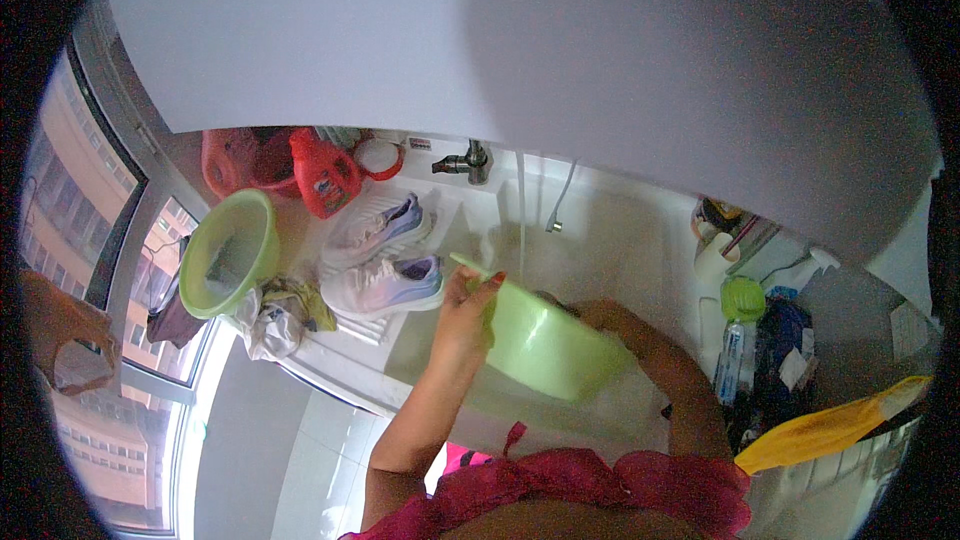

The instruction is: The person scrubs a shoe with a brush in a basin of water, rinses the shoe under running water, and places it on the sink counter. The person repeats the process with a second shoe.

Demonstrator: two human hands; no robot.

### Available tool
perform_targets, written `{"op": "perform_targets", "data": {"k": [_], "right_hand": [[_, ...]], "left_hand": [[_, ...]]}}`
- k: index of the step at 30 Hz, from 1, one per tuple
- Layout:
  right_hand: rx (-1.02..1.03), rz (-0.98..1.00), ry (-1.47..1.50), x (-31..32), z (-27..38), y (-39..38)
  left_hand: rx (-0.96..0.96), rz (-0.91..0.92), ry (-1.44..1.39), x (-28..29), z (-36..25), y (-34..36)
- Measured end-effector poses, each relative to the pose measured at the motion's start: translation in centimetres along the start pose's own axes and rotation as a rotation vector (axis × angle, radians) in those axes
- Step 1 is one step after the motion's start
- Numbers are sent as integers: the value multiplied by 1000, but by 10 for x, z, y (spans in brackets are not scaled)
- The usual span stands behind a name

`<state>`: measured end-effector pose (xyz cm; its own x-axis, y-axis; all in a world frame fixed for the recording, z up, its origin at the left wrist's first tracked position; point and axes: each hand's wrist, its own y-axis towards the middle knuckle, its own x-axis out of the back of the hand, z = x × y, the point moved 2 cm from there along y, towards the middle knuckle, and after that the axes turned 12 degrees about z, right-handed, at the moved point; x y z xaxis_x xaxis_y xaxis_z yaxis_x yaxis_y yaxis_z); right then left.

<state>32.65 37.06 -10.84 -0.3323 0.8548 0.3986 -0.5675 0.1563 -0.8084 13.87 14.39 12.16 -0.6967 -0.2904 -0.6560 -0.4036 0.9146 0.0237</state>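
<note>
A light green plastic basin is held tilted over the sink, its outer wall toward me. My left hand is closed round the basin's left rim, with the thumb on the near side. On the far right side, my right hand reaches behind the basin's edge; its fingers are hidden there, and what they touch cannot be made out. A pair of pale sneakers with lavender trim, one shoe nearer and the other shoe farther, lies on the ribbed ledge left of the basin.
Behind the sink stands a faucet. A second green basin, crumpled cloths and a red detergent bottle are at left. On the right lie a green-capped container, a toothpaste-like tube and a yellow cloth.
</note>
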Motion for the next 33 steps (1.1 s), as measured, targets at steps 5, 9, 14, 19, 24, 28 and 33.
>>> {"op": "perform_targets", "data": {"k": [5, 9, 14, 19, 24, 28, 33], "right_hand": [[-11, -57, 48, -8, -6, -3], [4, -125, 86, -11, -6, 1], [27, -241, 146, -8, -10, 0], [46, -399, 234, 5, -24, -11], [107, -603, 331, 32, -37, -23], [113, -761, 418, 49, -62, -31], [109, -878, 488, 47, -77, -22]], "left_hand": [[125, 144, 100, -10, -5, 34], [223, 214, 77, -9, -4, 43], [202, 166, 129, -11, -1, 48], [128, 33, 271, 7, 20, 55], [153, 68, 321, 49, 41, 43], [424, -95, 468, 56, 54, 24], [483, 77, 566, 148, 119, 23]]}}
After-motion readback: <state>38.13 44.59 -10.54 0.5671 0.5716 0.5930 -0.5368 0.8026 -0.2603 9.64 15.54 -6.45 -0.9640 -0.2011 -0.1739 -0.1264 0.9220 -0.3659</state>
